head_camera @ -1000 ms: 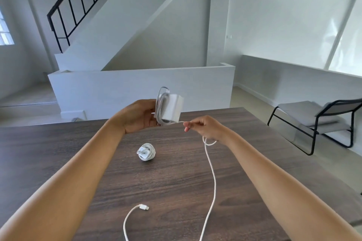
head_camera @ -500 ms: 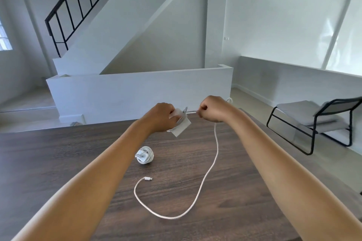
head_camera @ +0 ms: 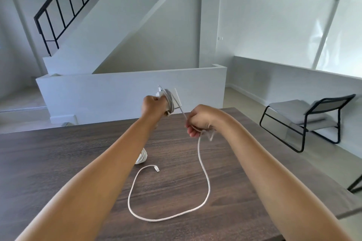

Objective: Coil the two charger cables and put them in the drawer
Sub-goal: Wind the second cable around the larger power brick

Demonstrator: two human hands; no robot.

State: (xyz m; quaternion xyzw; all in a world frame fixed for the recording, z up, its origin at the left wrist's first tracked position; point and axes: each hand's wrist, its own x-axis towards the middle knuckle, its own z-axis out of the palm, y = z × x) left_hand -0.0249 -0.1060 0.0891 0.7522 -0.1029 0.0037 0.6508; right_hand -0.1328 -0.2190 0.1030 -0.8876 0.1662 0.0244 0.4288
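Note:
My left hand (head_camera: 152,106) grips a white charger brick (head_camera: 170,101) above the far side of the table, with several turns of white cable wound around it. My right hand (head_camera: 200,121) pinches the same cable (head_camera: 203,174) just right of the brick. From that hand the cable hangs down and lies in a loose loop on the dark wooden table (head_camera: 58,158); its plug end (head_camera: 156,168) rests near the middle. A second white cable, coiled into a small bundle (head_camera: 142,157), lies on the table, partly hidden behind my left forearm. No drawer is in view.
A black-framed chair with a grey seat (head_camera: 305,121) stands to the right of the table. A low white wall (head_camera: 127,92) and a staircase with a black railing (head_camera: 64,6) lie beyond the table's far edge.
My left hand has turned the brick and lifted it a little. My right hand has swung down and to the right with the cable. The loose loop on the table is shorter.

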